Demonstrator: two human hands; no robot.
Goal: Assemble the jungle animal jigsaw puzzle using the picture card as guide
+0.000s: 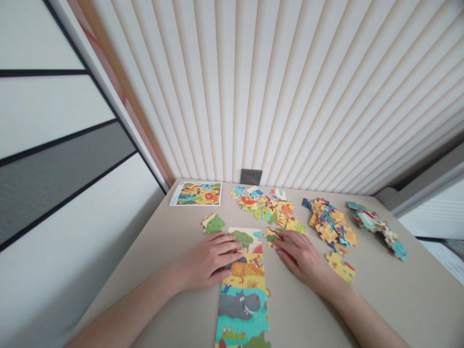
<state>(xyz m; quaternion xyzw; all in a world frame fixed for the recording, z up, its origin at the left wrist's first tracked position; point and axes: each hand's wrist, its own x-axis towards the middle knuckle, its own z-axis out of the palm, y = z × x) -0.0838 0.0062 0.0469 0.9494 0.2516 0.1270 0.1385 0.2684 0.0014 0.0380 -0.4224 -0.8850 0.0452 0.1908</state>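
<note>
A strip of joined jigsaw puzzle [242,290] runs down the table's middle, with a tree, a leopard, a grey hippo and a crocodile. My left hand [212,258] lies palm down on its upper left edge, fingers stretched out and apart. To the strip's right, my right hand [306,256] has its fingertips on a yellow and green puzzle piece [271,237], apart from the strip. The hand partly covers that piece. A yellow piece [295,225] lies just beyond the right hand's knuckles. Beyond the left hand sit a few green and cream pieces [213,223].
A reference picture card [197,194] lies at the table's back left. Loose pieces [268,208] spread along the back. A heap of orange and blue pieces [329,224] and another pile [379,227] are farther right. A dark wall socket [251,176] sits on the ribbed panel [253,87].
</note>
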